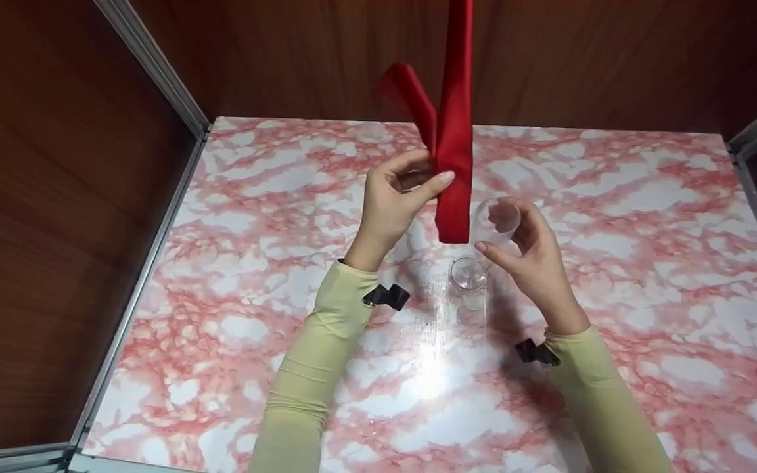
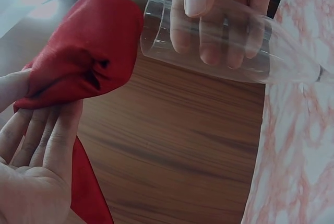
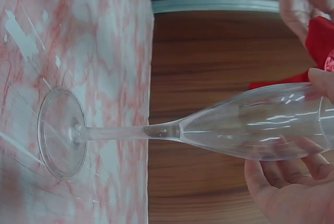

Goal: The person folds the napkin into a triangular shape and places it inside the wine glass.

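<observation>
A long folded strip of red satin cloth point(image 1: 455, 138) hangs in front of the person, pinched between the thumb and fingers of the left hand point(image 1: 388, 197). Its lower end comes close to the rim of a clear champagne flute point(image 3: 224, 122). The right hand point(image 1: 539, 256) grips the flute's bowl near the top, thumb on one side and fingers on the other. Upright, the flute has its round foot point(image 3: 61, 132) at the marbled tabletop. Through the glass, the right fingers point(image 2: 209, 51) show in the left wrist view. The cloth's upper end lies outside the head view.
A table with a red-and-white marbled top point(image 1: 648, 276) lies under both hands. Dark wood panels point(image 1: 286, 59) close in the back and sides, with metal strips point(image 1: 148, 59) along the corners. Each sleeve carries a small black wrist mount point(image 1: 388, 297).
</observation>
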A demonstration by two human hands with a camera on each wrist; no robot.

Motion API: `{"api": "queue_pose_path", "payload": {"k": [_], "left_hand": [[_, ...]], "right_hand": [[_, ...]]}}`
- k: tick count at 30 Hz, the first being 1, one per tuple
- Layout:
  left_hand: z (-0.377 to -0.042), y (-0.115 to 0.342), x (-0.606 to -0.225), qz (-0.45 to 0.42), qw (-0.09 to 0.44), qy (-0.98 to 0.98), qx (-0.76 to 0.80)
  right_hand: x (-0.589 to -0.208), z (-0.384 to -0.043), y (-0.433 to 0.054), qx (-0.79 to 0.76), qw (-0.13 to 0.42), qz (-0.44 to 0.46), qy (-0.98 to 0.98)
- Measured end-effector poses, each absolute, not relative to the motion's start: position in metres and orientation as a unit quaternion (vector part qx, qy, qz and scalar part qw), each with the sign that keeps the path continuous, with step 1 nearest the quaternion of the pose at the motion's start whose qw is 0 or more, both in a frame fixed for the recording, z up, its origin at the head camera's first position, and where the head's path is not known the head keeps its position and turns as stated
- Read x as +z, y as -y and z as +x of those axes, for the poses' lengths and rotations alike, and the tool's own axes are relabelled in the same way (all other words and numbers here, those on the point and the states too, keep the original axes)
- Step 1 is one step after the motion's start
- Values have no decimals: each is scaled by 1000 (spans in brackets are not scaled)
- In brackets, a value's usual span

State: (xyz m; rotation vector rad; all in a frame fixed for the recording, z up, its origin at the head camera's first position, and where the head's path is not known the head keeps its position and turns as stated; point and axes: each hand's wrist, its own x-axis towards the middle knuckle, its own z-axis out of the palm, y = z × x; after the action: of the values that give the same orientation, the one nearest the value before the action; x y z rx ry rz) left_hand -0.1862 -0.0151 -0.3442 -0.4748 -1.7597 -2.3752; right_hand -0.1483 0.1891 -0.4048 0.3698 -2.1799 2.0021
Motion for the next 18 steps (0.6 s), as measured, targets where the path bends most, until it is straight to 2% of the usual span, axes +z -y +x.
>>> {"api": "queue_pose_path", "payload": {"k": [6, 11, 18], "left_hand": [[-187, 11, -340, -167, 90, 583, -790], [-188, 9, -337, -173, 105, 580, -789], [-189, 6, -332, -188, 103, 577, -788]], "right_hand": [[-401, -148, -201, 659, 66, 129, 738], [-396, -156, -227, 662, 78, 163, 727], [-369, -167, -243, 697, 76, 182, 690]]}}
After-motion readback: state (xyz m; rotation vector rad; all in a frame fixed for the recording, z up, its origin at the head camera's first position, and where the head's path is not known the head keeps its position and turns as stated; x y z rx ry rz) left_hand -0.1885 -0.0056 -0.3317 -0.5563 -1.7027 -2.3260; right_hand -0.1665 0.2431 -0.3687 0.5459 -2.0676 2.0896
